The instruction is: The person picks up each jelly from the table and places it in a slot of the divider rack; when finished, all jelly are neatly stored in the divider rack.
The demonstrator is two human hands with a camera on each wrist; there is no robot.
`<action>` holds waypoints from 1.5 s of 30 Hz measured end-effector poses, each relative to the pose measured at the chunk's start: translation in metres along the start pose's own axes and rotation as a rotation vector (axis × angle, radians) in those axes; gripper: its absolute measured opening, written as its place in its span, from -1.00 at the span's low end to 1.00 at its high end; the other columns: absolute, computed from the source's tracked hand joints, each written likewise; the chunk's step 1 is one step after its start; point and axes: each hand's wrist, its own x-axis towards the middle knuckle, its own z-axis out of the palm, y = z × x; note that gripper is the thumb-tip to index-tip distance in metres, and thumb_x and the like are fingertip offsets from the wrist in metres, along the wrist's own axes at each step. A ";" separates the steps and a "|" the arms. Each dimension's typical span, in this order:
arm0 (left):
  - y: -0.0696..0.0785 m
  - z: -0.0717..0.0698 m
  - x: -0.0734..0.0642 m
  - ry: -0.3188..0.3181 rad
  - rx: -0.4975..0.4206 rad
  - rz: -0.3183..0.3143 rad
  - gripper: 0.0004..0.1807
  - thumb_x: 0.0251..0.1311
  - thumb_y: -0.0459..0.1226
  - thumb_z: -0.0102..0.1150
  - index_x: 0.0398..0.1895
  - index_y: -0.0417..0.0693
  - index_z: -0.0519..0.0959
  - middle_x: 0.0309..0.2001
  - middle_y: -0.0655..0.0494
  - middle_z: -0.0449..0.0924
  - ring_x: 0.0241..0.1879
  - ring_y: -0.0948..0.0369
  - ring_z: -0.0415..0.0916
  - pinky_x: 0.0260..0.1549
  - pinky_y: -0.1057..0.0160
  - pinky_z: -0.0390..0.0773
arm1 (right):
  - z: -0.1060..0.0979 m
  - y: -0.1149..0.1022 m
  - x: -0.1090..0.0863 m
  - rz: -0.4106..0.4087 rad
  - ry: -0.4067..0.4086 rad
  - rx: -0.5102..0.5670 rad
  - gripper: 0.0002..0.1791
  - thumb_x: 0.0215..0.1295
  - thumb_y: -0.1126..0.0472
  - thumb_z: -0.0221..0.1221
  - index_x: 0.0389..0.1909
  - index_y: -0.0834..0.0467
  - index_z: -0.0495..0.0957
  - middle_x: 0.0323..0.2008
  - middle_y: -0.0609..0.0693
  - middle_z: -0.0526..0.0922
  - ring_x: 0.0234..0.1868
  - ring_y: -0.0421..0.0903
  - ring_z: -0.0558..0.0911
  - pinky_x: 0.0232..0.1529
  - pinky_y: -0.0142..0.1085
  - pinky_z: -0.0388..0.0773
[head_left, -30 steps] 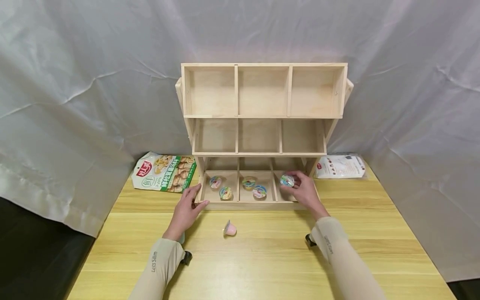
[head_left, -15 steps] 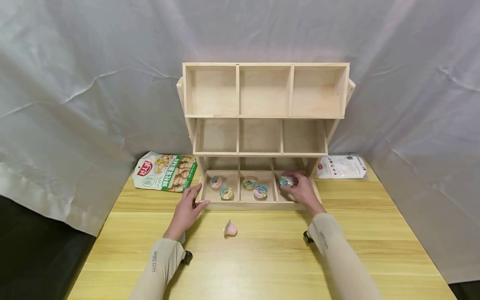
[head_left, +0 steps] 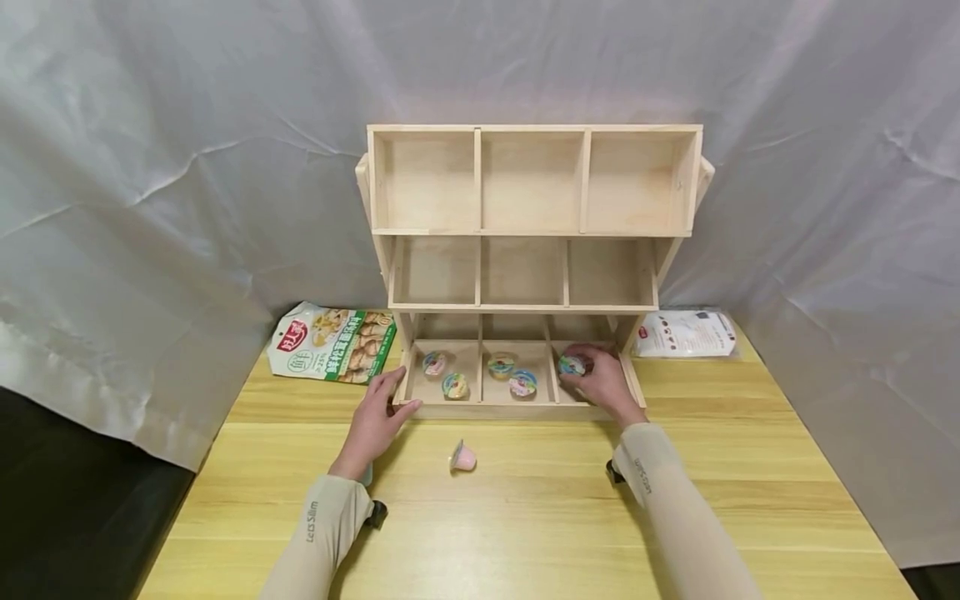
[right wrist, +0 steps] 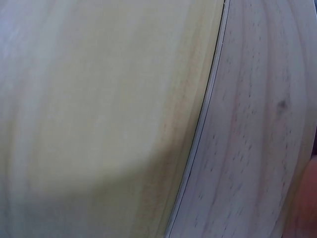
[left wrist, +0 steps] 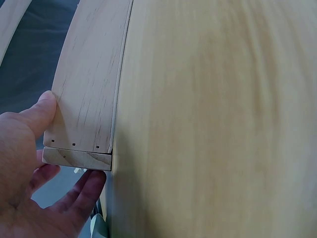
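In the head view, my right hand pinches a small jelly cup with a printed foil lid, low inside the bottom right compartment. Fingers hide part of that cup. My left hand rests at the left front corner of the wooden rack. In the left wrist view its thumb touches the front board, with the fingers by the end piece. Two jelly cups sit in the bottom left compartment, among them a yellow one. The bottom middle compartment holds two more, including a pink one.
A pink jelly cup lies on its side on the wooden table, in front of the rack. A green and white food packet lies left of the rack, a white packet right of it. Grey cloth hangs behind.
My right hand has lowered the jelly cup slightly within the bottom right compartment. The left hand keeps its place at the corner. The view has shifted slightly.
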 end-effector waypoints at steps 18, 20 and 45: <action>0.000 0.001 -0.001 -0.004 -0.007 -0.012 -0.20 0.42 -0.01 0.27 0.63 0.07 0.20 0.42 -0.02 0.30 0.09 -0.02 0.53 0.09 -0.06 0.60 | 0.002 -0.001 -0.002 0.008 -0.014 -0.090 -0.55 0.22 0.19 0.47 0.12 0.19 0.66 -0.09 0.24 0.73 -0.15 0.09 0.66 -0.08 -0.04 0.61; 0.000 0.000 -0.001 -0.006 -0.007 -0.013 -0.20 0.42 -0.01 0.27 0.63 0.07 0.19 0.42 -0.02 0.30 0.08 -0.01 0.53 0.09 -0.06 0.60 | 0.002 -0.002 -0.002 0.004 -0.011 -0.092 -0.55 0.21 0.19 0.47 0.12 0.19 0.67 -0.08 0.24 0.73 -0.14 0.09 0.67 -0.08 -0.05 0.61; -0.001 0.001 -0.001 -0.005 -0.005 -0.010 -0.20 0.43 -0.02 0.27 0.63 0.07 0.19 0.41 -0.02 0.31 -0.01 0.03 0.54 0.03 0.00 0.61 | 0.000 0.001 -0.001 0.004 -0.015 -0.055 -0.45 0.16 0.23 0.50 0.18 0.26 0.62 0.04 0.32 0.69 -0.01 0.23 0.68 0.08 0.11 0.62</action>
